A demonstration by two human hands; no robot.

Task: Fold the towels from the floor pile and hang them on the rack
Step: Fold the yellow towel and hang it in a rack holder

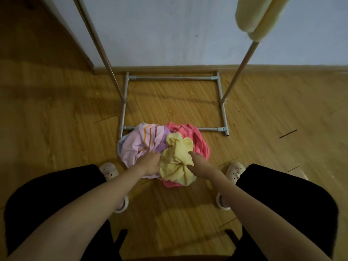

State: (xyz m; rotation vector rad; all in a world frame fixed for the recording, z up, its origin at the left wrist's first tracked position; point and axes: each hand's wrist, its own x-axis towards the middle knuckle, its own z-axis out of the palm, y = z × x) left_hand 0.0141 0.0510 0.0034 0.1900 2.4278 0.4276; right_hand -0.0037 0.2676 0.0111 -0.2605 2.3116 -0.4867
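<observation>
A pile of crumpled towels lies on the wooden floor between my feet: a pale yellow towel (pixel 177 159) on top, a pink striped towel (pixel 139 142) at the left, a coral red towel (pixel 195 136) behind and under them. My left hand (pixel 149 162) grips the yellow towel's left edge. On the towel's right side my right hand (pixel 197 163) pinches the cloth between forefinger and thumb. The metal rack (pixel 173 78) stands just behind the pile, against the wall. A folded cream towel (pixel 258 17) hangs on the rack at the upper right.
The rack's base bars (pixel 209 129) lie on the floor touching the pile's far side, and its two uprights (pixel 105 59) rise left and right. My knees in black trousers and light clogs (pixel 235 171) flank the pile. A white wall is behind.
</observation>
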